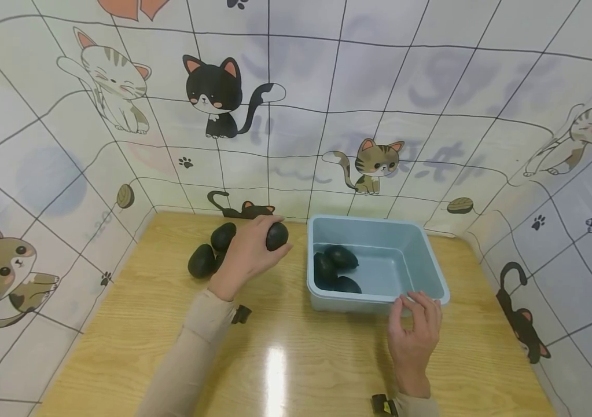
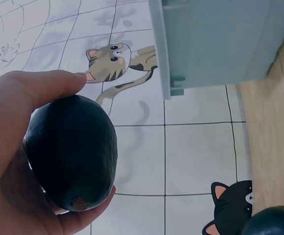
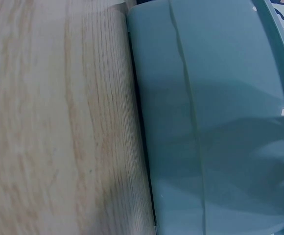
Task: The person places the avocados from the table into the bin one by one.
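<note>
My left hand [image 1: 246, 250] holds a dark avocado [image 1: 277, 236] above the table, left of a light blue plastic bin [image 1: 379, 297]. In the left wrist view the thumb and fingers wrap around this avocado [image 2: 73, 152], its stem end facing down. Three avocados [image 1: 341, 257] lie inside the bin at its left side. Beside and partly behind my left hand, several more avocados [image 1: 202, 262] sit on the table. My right hand [image 1: 414, 336] grips the bin's near rim by the right corner; the right wrist view shows mostly the bin's outer wall [image 3: 205, 122].
The wooden table [image 1: 322, 353] holds everything and meets walls hung with a cat-patterned sheet [image 1: 296, 133] at the back and both sides. The bin stands close to the back wall. Dark straps [image 1: 241, 314] are on both wrists.
</note>
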`<control>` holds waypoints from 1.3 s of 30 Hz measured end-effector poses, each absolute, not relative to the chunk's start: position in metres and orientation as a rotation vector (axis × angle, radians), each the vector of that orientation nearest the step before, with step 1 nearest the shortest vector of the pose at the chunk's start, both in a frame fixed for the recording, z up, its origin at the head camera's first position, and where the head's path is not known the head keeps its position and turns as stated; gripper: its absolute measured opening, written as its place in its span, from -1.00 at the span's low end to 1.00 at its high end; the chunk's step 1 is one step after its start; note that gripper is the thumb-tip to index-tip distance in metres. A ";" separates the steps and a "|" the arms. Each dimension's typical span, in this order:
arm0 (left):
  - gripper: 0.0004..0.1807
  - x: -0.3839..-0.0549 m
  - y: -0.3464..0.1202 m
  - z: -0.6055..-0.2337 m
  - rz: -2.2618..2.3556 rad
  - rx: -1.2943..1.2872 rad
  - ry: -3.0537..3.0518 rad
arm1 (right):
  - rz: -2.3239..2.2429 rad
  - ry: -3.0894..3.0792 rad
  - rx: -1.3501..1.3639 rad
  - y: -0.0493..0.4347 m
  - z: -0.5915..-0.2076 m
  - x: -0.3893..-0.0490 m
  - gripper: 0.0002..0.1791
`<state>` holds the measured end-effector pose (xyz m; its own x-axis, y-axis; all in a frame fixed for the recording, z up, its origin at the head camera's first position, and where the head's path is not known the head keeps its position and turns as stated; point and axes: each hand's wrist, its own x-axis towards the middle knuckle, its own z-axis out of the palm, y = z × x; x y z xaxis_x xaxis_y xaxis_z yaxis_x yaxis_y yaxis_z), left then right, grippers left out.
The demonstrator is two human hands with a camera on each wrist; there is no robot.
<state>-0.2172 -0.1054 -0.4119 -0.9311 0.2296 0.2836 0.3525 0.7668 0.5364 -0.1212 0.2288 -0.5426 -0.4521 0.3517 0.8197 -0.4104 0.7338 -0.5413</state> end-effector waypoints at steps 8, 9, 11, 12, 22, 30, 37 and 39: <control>-0.32 -0.219 -0.095 -0.408 -0.873 -0.501 -2.766 | 0.884 -1.829 0.057 0.228 -0.541 -0.121 -0.91; -0.32 -0.219 -0.094 -0.407 -0.874 -0.507 -2.767 | 0.881 -1.828 0.058 0.228 -0.541 -0.121 -0.91; -0.32 -0.219 -0.091 -0.406 -0.876 -0.522 -2.767 | 0.876 -1.826 0.057 0.228 -0.542 -0.120 -0.91; -0.33 -0.219 -0.090 -0.405 -0.873 -0.531 -2.766 | 0.873 -1.822 0.057 0.228 -0.542 -0.121 -0.91; -0.33 -0.222 -0.076 -0.391 -0.831 -0.634 -2.768 | 0.881 -1.787 0.061 0.226 -0.540 -0.123 -0.95; -0.32 -0.223 -0.065 -0.385 -0.784 -0.683 -2.798 | 0.884 -1.818 0.040 0.226 -0.541 -0.123 -0.93; -0.30 -0.226 -0.055 -0.385 -0.734 -0.718 -2.848 | 0.889 -1.826 0.045 0.227 -0.541 -0.122 -0.92; -0.30 -0.227 -0.052 -0.386 -0.722 -0.729 -2.855 | 0.889 -1.825 0.046 0.227 -0.541 -0.122 -0.92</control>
<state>-0.2265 -0.0515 -0.3859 -0.8789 0.4255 0.2157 0.4769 0.7716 0.4209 -0.1217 0.2268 -0.5414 -0.4427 0.3632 0.8199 -0.4219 0.7224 -0.5478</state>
